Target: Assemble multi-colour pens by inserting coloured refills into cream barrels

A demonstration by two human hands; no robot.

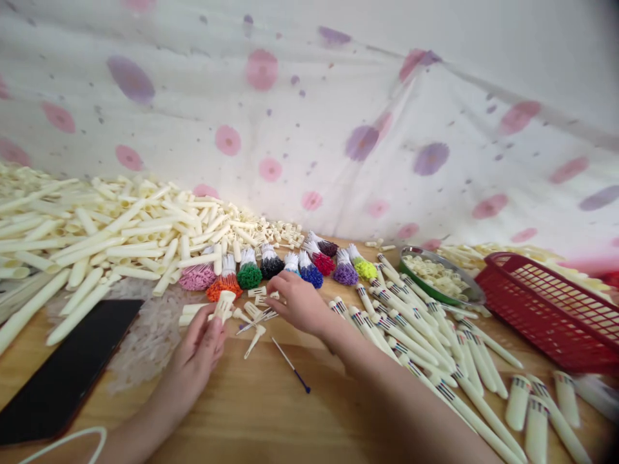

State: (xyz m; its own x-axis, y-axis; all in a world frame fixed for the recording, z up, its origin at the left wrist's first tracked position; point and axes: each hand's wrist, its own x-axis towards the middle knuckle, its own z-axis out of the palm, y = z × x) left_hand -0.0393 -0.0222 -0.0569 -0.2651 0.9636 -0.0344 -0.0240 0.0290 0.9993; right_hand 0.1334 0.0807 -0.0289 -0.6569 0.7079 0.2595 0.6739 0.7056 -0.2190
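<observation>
My left hand [200, 351] is closed on a short cream pen barrel [223, 305], held upright over the wooden table [251, 412]. To its right, my right hand [298, 301] lies palm down with fingers curled over a small heap of cream pen parts [256, 303] and thin refills. A loose refill with a blue tip [291, 365] lies on the table between my arms. Behind the hands stand bundles of coloured refills [271, 265]: pink, orange, green, black, blue, red, purple and yellow-green.
A large pile of cream tubes [111, 225] fills the left. Several assembled pens [425, 341] lie at the right, beside a green bowl of small parts [438, 276] and a red basket [551, 309]. A black phone [68, 370] with a white cable lies front left. Spotted cloth hangs behind.
</observation>
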